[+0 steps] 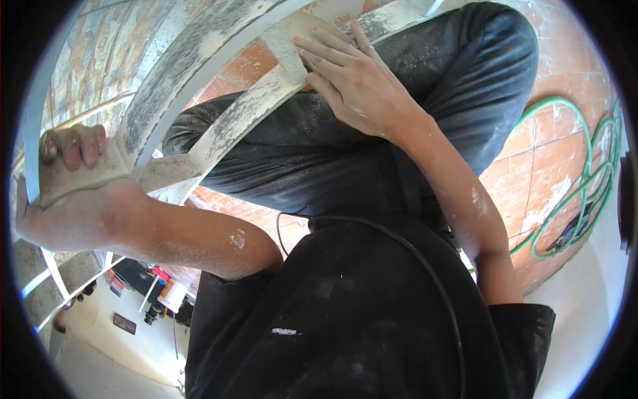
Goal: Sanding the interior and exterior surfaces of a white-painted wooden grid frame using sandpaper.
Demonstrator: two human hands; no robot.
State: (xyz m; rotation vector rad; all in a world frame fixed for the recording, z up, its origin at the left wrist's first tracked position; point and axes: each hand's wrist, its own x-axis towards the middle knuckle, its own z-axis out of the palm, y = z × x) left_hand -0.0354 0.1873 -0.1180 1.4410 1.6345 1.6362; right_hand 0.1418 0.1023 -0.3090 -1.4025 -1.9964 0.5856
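A dusty, whitish frame (199, 50) with curved rails and short crosspieces lies across my lap, its surface streaked with grey. My left hand (73, 147) is at the far left, fingers curled over a pale, flat crosspiece (93, 176) beside the curved rail; the thumb side is partly hidden at the picture's rim. My right hand (355, 80) lies on the frame near another pale crosspiece (286, 53), with fingers stretched out and slightly apart. Whether anything thin lies under its fingertips cannot be made out. White dust and smears mark both forearms.
My crossed legs in dark trousers (465, 73) support the frame over an orange tiled floor (525, 166) with white splashes. A green hose (591, 173) lies coiled at right. A dark cable (425, 259) crosses my shirt. Small items and a framed picture (124, 323) are at lower left.
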